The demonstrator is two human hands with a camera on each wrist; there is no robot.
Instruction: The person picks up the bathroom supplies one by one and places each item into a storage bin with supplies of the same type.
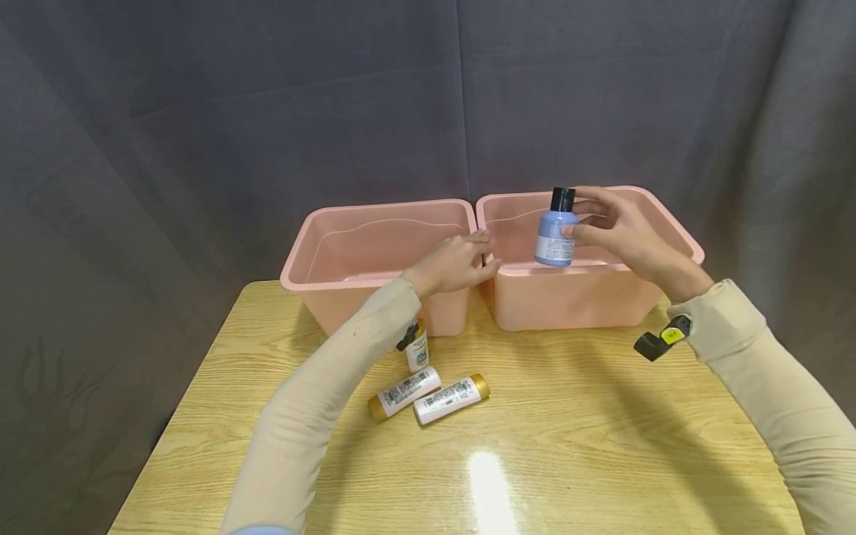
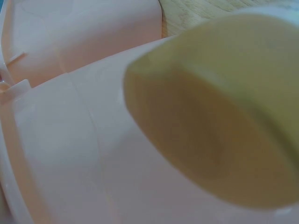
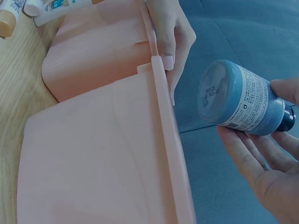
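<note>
Nearest, three white gold-capped tubes [image 1: 428,386] lie on the wooden table [image 1: 568,446], at about seven o'clock from the bins. Beyond them, the left hand [image 1: 455,264] rests with straight fingers on the near rim of the left pink plastic bin [image 1: 321,260]. At two o'clock, the right hand [image 1: 622,230] pinches an upright blue black-capped bottle [image 1: 556,230] over the right pink plastic bin [image 1: 682,245]. Best lowered well inside the rim before the fingers loosen.

Blue bottle [image 3: 243,99] label — small print, only "P" legible
</note>
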